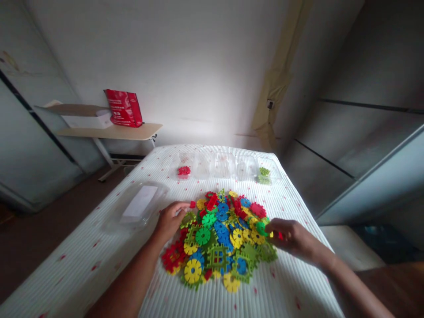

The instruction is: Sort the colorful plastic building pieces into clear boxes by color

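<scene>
From where I stand, a heaped pile of plastic pieces point(218, 238), red, yellow, blue and green, sits mid-table, between the left and right edges of the cloth-covered table point(109, 265). The left hand point(172, 219) is at the pile's left side, thumb and forefinger nearly together, with a small red piece point(192, 204) at their tips. The right hand point(291, 234) is on the side toward the right edge, fingers curled in beside a green piece point(261, 228); a bit of red shows under them, but I can't tell whether they grip either.

Along the far edge stand 5 clear trays point(225, 164). The 1 nearest the far left corner holds small red pieces point(184, 170); the 1 by the far right corner holds small green pieces point(264, 171). Near the left edge lies a clear plastic container point(162, 191) with a white paper point(139, 203) on it.
</scene>
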{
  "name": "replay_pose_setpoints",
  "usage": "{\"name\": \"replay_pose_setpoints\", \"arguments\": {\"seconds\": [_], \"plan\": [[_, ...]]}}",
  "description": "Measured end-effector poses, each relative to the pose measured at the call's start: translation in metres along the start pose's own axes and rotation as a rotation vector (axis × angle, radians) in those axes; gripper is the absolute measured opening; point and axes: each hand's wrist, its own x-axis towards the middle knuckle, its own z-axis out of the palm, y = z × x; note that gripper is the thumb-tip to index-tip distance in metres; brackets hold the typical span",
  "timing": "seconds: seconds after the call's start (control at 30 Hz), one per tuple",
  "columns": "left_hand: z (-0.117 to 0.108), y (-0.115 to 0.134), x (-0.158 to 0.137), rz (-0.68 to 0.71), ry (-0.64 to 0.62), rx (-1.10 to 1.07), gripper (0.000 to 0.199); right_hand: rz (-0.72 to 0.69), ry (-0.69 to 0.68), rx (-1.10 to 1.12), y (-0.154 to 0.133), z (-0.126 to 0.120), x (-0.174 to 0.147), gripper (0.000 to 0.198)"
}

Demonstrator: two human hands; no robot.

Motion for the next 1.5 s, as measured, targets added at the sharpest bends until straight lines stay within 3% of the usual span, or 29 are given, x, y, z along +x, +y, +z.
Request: {"name": "replay_pose_setpoints", "arguments": {"seconds": [0.17, 0.4, 0.8, 1.13, 1.3, 1.5], "plan": [[0.0, 0.002, 0.0, -0.022, 0.003, 0.024, 0.026, -0.044, -0.036, -0.112, -0.003, 0.027, -0.027, 0.036], [0.002, -0.002, 0.001, -0.011, 0.009, 0.018, 0.027, -0.003, 0.055, -0.207, 0.008, 0.049, -0.022, 0.059], [0.002, -0.002, 0.0, -0.019, 0.0, -0.011, 0.027, -0.016, 0.128, -0.264, -0.001, 0.038, -0.012, 0.048], [0.002, -0.001, 0.0, -0.012, 0.022, -0.016, 0.026, -0.097, 0.259, -0.226, -0.01, 0.03, -0.004, 0.069], [0.0, 0.008, -0.001, -0.023, 0.024, -0.015, 0.025, -0.097, 0.218, -0.164, -0.019, 0.024, 0.015, 0.059], [0.0, 0.007, 0.0, -0.024, 0.028, -0.03, 0.025, -0.101, 0.027, -0.256, -0.034, 0.02, 0.061, 0.055]]}}
